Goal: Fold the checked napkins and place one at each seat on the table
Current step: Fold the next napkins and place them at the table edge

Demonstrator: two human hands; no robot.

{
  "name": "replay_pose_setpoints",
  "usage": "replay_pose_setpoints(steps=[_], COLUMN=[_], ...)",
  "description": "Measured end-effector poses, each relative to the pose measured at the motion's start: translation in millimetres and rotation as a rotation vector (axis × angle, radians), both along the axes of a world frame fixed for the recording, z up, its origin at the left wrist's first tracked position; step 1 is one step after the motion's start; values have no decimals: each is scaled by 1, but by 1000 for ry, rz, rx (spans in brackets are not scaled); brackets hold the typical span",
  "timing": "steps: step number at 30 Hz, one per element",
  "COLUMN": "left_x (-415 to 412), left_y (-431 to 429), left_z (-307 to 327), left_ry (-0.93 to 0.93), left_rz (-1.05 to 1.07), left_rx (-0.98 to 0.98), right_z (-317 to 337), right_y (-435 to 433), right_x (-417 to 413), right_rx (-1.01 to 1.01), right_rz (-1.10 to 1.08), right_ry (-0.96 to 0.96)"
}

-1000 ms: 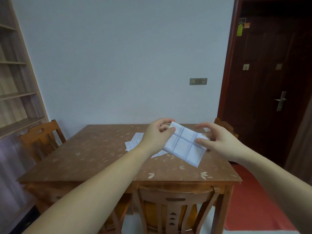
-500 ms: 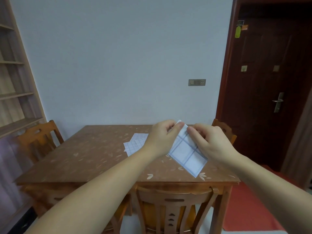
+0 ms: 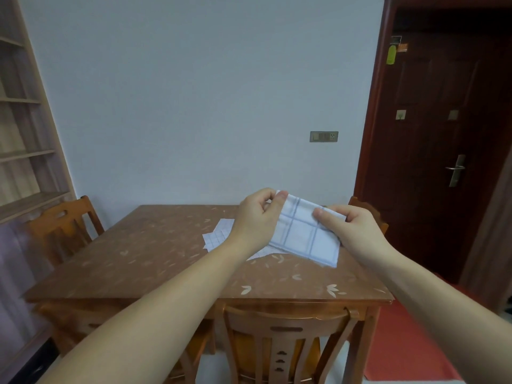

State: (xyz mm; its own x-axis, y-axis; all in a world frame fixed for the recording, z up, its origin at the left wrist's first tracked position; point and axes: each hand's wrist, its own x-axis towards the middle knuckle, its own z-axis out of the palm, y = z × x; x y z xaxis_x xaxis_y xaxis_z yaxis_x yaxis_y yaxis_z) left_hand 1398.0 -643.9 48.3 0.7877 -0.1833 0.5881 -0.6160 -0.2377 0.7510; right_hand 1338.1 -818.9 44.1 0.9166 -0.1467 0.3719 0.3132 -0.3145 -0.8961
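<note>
Pale blue-grey plaster wall fills the background, with a dark red-brown wooden door (image 3: 443, 134) at the right and light wood-grain shelves (image 3: 25, 153) at the left; below them stands a square desk (image 3: 138, 267), its brown top glossy and scattered with pale leaf shapes, on orange-toned wooden legs. We see three slatted wooden chairs around it: one near chair (image 3: 282, 342) tucked under the front edge, one left chair (image 3: 62, 225), and the top of one right chair (image 3: 360, 203) behind our wrist; a red mat (image 3: 401, 342) covers the floor at the right.

Our left hand (image 3: 256, 217) pinches the upper left corner of a checked napkin (image 3: 302, 236) between thumb and curled fingers; our right hand (image 3: 349, 231) grips its upper right edge, thumb on top. This napkin is thin white cloth crossed by blue lines, folded flat into a rough rectangle; it stretches between both hands and hangs down to the right over the desk, and we cannot tell whether its lower corner touches the top. Just behind our left wrist, more flat napkins (image 3: 219, 235) with a finer check lie on the middle of the desk, partly hidden.
</note>
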Motion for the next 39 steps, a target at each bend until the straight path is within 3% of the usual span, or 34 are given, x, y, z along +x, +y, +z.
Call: replay_pose_setpoints(steps=[4,6,8,10,13,15,18,23,27,30,33,35,39], left_x=[5,2,-3,-6,-5,-2,-2,-5,-6,-3,0,-2,-6], left_y=[7,10,11,9,6,6,7,3,-5,-10,-9,-9,-22], left_z=[2,5,4,2,-1,-3,-5,-16,-24,-37,-55,-69,-103], left_ry=[204,291,271,199,139,161,199,358,375,379,501,514,417], left_rz=[-110,-188,-244,-238,-141,-95,-88,-267,-235,-181,-218,-219,-104], left_rx=[32,154,340,421,298,166,89,135,-57,-74,60,250,571], right_z=[8,11,11,10,6,4,1,0,-14,-28,-44,-59,-95], right_y=[-7,-10,-10,-10,-12,-12,-16,-20,-20,-22,-28,-34,-41], right_x=[-2,-3,-4,-4,-7,-13,-12,2,1,1,5,6,7], right_rx=[-193,-342,-402,-337,-73,-46,-25,282,243,161,147,145,-128], right_rz=[18,68,87,68,172,264,209,40,227,280,180,165,77], right_ry=[12,46,61,61,214,307,248,102,273,337,330,385,521])
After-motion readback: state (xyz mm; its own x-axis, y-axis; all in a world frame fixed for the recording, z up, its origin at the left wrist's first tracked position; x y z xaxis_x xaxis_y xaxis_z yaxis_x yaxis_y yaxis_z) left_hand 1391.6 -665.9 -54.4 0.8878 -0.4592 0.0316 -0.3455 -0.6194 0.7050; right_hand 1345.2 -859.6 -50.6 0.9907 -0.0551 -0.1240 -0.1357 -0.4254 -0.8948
